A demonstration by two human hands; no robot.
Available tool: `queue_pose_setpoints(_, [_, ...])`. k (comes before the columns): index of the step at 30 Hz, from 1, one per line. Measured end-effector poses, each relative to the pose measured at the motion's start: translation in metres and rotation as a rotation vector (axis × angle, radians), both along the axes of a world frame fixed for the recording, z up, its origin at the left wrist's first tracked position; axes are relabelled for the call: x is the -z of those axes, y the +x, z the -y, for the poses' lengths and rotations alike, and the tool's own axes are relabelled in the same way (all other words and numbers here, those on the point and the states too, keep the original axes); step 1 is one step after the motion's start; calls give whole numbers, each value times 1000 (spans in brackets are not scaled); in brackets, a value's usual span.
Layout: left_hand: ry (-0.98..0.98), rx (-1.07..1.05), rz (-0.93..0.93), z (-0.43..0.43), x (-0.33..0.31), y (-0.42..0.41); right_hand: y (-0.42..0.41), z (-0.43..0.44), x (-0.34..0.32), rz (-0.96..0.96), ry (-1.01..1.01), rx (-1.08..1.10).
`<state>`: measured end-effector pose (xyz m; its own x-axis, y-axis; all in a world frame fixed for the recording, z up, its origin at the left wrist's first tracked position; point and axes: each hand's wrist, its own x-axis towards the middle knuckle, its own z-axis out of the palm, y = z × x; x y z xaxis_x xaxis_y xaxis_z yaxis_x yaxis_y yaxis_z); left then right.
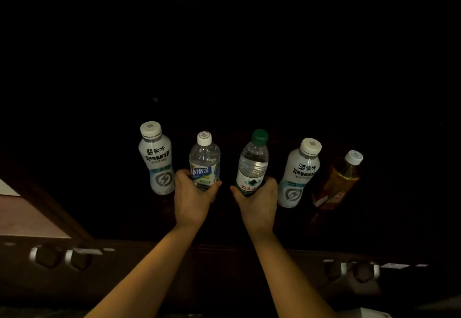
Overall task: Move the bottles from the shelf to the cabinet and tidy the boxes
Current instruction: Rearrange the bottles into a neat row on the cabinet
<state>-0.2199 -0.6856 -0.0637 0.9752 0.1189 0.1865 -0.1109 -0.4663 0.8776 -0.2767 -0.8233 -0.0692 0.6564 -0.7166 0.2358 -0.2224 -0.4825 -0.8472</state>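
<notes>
Five bottles stand in a row on a dark surface inside a very dim space, which cannot be told apart as shelf or cabinet from this view. At the far left is a white milk-drink bottle with a white cap, untouched. Just beside it the left hand is wrapped around the lower half of a clear water bottle with a blue label, fingers curled and pressed on its body. Next, the right hand is closed the same way around the base of a green-capped water bottle, which leans slightly. To its right stands a second white milk-drink bottle, free, and at the far right an amber tea bottle with a white cap, tilted in the wide lens. Lower down, metal cabinet handles show at the front edge. The step looks like the bottle transfer, two at once; whether these two are being lifted or set down I cannot tell. Either way the next move needs both kept upright and clear of their close neighbours.
</notes>
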Motion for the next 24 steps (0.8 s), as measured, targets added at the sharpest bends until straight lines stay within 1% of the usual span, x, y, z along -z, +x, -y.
queue_pose_setpoints(10, [2,-54,51,7,-1,-4,7,0,1,4,-20,39])
queue_pose_setpoints(16, [-10,-18,55,5,1,-7,4,1,1,7,-1,12])
queue_pose_setpoints(20, [-20,28,38,-6,1,-17,-4,-2,1,-3,29,-35])
queue_pose_setpoints(24, [-24,22,48,-32,4,-35,-22,-13,3,43,27,-44])
